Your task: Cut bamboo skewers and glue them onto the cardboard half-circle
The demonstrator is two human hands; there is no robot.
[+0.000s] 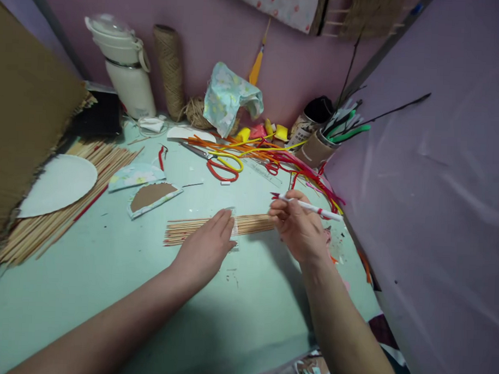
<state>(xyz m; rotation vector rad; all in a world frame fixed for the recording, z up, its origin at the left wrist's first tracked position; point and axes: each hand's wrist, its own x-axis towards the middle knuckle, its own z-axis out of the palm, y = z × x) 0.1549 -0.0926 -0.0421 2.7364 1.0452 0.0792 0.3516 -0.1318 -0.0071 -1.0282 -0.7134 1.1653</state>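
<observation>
A thin row of wooden sticks [254, 224] lies across the table, some with small red marks near their left ends. My left hand [209, 237] lies flat over these sticks, fingers stretched out, pressing down on a clear ruler [235, 230] set crosswise on them. Above the right part of the row, my right hand [299, 221] is closed around a white marker pen [310, 206] with red bands. The pen's red tip points left and is apart from the sticks. My right hand hides the row's right end.
Red-and-yellow-handled scissors [223, 165] and orange and red pipe cleaners [283, 158] lie beyond the sticks. More wooden sticks [68, 208] are on the left beside a cardboard sheet [27, 103]. A white jug [126, 73], twine roll [170, 69] and brown container [318, 148] stand behind.
</observation>
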